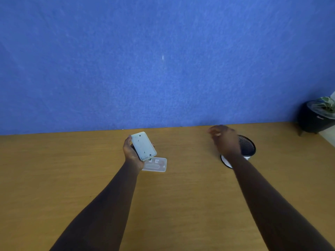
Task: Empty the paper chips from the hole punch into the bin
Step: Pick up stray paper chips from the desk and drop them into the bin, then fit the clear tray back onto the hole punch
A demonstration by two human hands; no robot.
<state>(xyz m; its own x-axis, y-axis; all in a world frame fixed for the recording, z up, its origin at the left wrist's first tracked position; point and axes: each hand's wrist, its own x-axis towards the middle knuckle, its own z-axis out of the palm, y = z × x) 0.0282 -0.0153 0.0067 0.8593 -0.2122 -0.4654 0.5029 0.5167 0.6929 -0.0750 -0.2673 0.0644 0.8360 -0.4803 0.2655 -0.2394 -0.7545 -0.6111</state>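
Observation:
My left hand (129, 151) holds a pale green hole punch (144, 146) above the desk, its flat underside turned up toward me. Just below it, a clear plastic chip tray cover (156, 164) lies flat on the wood. To the right stands a small black mesh bin (247, 146) with a white base. My right hand (223, 140) hovers over the bin's left side, fingers loosely curled; it is blurred and I cannot tell whether it holds anything. No paper chips are visible.
The wooden desk (181, 196) ends at a blue fabric partition (163, 60) behind. A black pot with a green plant (317, 116) stands in the far right corner.

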